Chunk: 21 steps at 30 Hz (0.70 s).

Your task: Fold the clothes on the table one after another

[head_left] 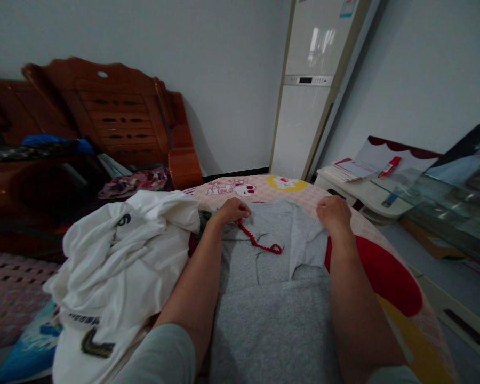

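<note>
A grey short-sleeved garment lies spread on a round table with a pink checked cover. My left hand is closed in a pinch at the garment's upper left part. A red beaded cord runs from beside that hand across the grey cloth and ends in a small loop. My right hand is closed at the garment's upper right sleeve edge. A rumpled white garment with dark lettering is heaped left of my left forearm. Dark green and red cloth shows between the two garments.
A reddish wooden bench with cloths on its seat stands at the back left. A tall white cabinet-like appliance fills the corner. To the right are a white stand with papers and a glass shelf.
</note>
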Each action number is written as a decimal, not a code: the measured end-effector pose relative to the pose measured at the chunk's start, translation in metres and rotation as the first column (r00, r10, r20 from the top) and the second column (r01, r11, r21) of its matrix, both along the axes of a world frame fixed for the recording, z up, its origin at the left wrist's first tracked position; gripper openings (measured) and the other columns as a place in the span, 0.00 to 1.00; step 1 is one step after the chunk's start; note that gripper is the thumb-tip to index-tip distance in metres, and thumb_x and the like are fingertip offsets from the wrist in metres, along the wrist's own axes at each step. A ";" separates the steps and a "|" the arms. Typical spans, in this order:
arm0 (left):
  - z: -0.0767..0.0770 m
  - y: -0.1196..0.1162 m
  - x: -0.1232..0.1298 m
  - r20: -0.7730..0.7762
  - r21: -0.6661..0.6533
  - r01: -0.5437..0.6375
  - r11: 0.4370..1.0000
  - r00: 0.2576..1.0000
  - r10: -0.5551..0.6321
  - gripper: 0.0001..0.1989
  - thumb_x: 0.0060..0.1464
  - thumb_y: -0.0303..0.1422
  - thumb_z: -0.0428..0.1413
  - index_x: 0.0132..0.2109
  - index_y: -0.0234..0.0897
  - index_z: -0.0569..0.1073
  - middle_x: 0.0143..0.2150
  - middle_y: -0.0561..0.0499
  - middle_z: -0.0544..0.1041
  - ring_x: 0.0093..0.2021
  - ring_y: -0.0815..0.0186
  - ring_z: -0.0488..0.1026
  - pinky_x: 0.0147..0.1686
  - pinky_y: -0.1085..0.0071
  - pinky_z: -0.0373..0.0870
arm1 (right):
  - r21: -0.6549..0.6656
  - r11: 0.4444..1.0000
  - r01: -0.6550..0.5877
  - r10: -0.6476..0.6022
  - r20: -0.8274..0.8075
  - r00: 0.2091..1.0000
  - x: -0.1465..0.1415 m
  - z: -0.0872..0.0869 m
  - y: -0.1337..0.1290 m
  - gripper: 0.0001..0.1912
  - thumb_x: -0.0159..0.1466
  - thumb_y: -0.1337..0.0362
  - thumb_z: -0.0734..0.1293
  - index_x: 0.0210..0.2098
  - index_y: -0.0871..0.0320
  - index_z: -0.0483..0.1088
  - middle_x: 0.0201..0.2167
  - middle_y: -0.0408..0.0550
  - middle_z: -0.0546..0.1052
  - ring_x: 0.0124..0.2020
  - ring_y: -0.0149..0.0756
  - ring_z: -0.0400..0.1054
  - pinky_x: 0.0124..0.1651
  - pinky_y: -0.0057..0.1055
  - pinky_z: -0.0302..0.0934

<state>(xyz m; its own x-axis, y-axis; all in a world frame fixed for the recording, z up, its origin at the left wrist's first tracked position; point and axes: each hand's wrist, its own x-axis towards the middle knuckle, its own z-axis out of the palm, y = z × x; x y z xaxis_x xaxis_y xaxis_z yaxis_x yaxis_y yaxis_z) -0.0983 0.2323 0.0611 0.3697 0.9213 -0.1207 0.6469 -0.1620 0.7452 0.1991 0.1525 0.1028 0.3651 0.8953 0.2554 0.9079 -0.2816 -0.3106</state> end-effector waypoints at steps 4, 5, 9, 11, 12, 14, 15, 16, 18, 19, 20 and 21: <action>0.001 0.002 -0.010 -0.029 0.084 -0.138 0.987 0.990 0.141 0.10 0.52 0.23 0.57 0.41 0.31 0.81 0.22 0.53 0.77 0.22 0.71 0.73 0.26 0.77 0.69 | -0.073 0.807 -0.586 0.552 -0.260 0.792 -0.055 0.003 -0.003 0.07 0.58 0.70 0.67 0.30 0.61 0.79 0.28 0.48 0.80 0.31 0.35 0.73 0.37 0.27 0.61; 0.000 0.003 -0.014 -0.047 0.119 -0.196 0.973 0.978 0.203 0.10 0.52 0.23 0.57 0.41 0.31 0.81 0.22 0.52 0.77 0.22 0.70 0.73 0.27 0.77 0.70 | -0.101 0.733 -0.672 0.623 -0.297 0.724 -0.069 -0.001 -0.004 0.05 0.57 0.68 0.69 0.30 0.61 0.79 0.27 0.46 0.79 0.30 0.33 0.72 0.35 0.26 0.60; -0.002 0.007 -0.025 -0.078 0.217 -0.378 0.900 0.912 0.402 0.10 0.53 0.26 0.56 0.41 0.33 0.81 0.24 0.52 0.78 0.25 0.68 0.76 0.31 0.76 0.70 | -0.196 0.666 -0.720 0.711 -0.123 0.692 -0.116 -0.024 -0.012 0.13 0.54 0.57 0.75 0.35 0.59 0.77 0.36 0.51 0.80 0.37 0.39 0.72 0.37 0.29 0.59; -0.004 0.010 -0.027 -0.081 0.229 -0.430 0.873 0.885 0.458 0.10 0.55 0.28 0.56 0.40 0.35 0.81 0.25 0.51 0.79 0.27 0.68 0.77 0.32 0.76 0.70 | -0.230 0.687 -0.689 0.709 0.005 0.706 -0.131 -0.035 -0.016 0.17 0.57 0.55 0.74 0.41 0.60 0.76 0.42 0.56 0.79 0.43 0.44 0.72 0.42 0.32 0.60; -0.005 0.012 -0.028 -0.082 0.228 -0.455 0.861 0.872 0.482 0.10 0.55 0.29 0.56 0.40 0.35 0.81 0.26 0.51 0.80 0.28 0.68 0.77 0.32 0.76 0.70 | -0.246 0.694 -0.677 0.706 0.046 0.707 -0.135 -0.040 -0.017 0.15 0.60 0.58 0.72 0.43 0.60 0.75 0.44 0.57 0.79 0.45 0.44 0.71 0.43 0.32 0.60; -0.007 0.016 -0.030 -0.089 0.232 -0.503 0.833 0.841 0.533 0.11 0.56 0.31 0.55 0.41 0.35 0.81 0.29 0.49 0.81 0.30 0.66 0.78 0.32 0.75 0.70 | -0.254 0.704 -0.663 0.697 0.070 0.714 -0.138 -0.047 -0.016 0.11 0.62 0.66 0.66 0.44 0.61 0.75 0.45 0.58 0.78 0.46 0.43 0.71 0.45 0.32 0.59; -0.008 0.017 -0.032 -0.098 0.243 -0.524 0.817 0.824 0.558 0.11 0.56 0.31 0.54 0.41 0.35 0.81 0.31 0.48 0.81 0.32 0.64 0.79 0.34 0.74 0.71 | -0.237 0.717 -0.656 0.684 0.054 0.728 -0.137 -0.049 -0.013 0.11 0.62 0.70 0.65 0.43 0.61 0.75 0.44 0.57 0.79 0.46 0.42 0.71 0.44 0.31 0.58; -0.009 0.018 -0.034 -0.109 0.264 -0.541 0.798 0.806 0.582 0.11 0.56 0.30 0.54 0.42 0.35 0.81 0.33 0.47 0.82 0.36 0.62 0.79 0.37 0.72 0.72 | -0.211 0.729 -0.651 0.669 0.019 0.743 -0.134 -0.051 -0.010 0.12 0.60 0.72 0.64 0.41 0.61 0.76 0.42 0.56 0.79 0.44 0.41 0.71 0.43 0.30 0.58; -0.010 0.019 -0.039 -0.139 0.318 -0.556 0.768 0.773 0.618 0.12 0.56 0.28 0.54 0.43 0.36 0.81 0.40 0.45 0.83 0.44 0.59 0.79 0.44 0.70 0.72 | -0.137 0.746 -0.651 0.645 -0.094 0.759 -0.125 -0.053 -0.002 0.10 0.57 0.74 0.64 0.34 0.60 0.77 0.34 0.51 0.79 0.39 0.38 0.71 0.39 0.29 0.56; -0.011 0.019 -0.041 -0.156 0.336 -0.560 0.758 0.760 0.631 0.13 0.56 0.26 0.53 0.44 0.36 0.80 0.44 0.44 0.82 0.48 0.57 0.78 0.47 0.68 0.71 | -0.096 0.751 -0.653 0.634 -0.174 0.754 -0.119 -0.054 0.003 0.09 0.56 0.74 0.64 0.29 0.61 0.76 0.28 0.47 0.78 0.35 0.36 0.69 0.37 0.28 0.55; -0.011 0.019 -0.044 -0.170 0.344 -0.561 0.753 0.751 0.638 0.13 0.55 0.24 0.53 0.44 0.35 0.80 0.46 0.43 0.81 0.50 0.57 0.77 0.49 0.68 0.71 | -0.053 0.755 -0.653 0.619 -0.270 0.738 -0.114 -0.056 0.007 0.07 0.55 0.73 0.64 0.25 0.61 0.75 0.23 0.44 0.75 0.31 0.34 0.68 0.34 0.27 0.54; -0.012 0.019 -0.046 -0.185 0.343 -0.565 0.751 0.743 0.644 0.13 0.55 0.22 0.53 0.44 0.35 0.80 0.48 0.42 0.81 0.51 0.56 0.76 0.50 0.67 0.70 | -0.011 0.760 -0.650 0.599 -0.376 0.707 -0.110 -0.058 0.010 0.07 0.54 0.72 0.64 0.22 0.61 0.73 0.19 0.41 0.71 0.27 0.31 0.65 0.32 0.26 0.52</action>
<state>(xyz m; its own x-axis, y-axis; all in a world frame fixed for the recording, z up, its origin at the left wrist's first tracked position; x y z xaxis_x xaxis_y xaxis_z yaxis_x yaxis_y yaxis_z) -0.1443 0.2508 0.0488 -0.2892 0.9475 0.1361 0.8399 0.1830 0.5109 0.0894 0.1622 0.0450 -0.2523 0.9635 0.0897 0.7382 0.2516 -0.6259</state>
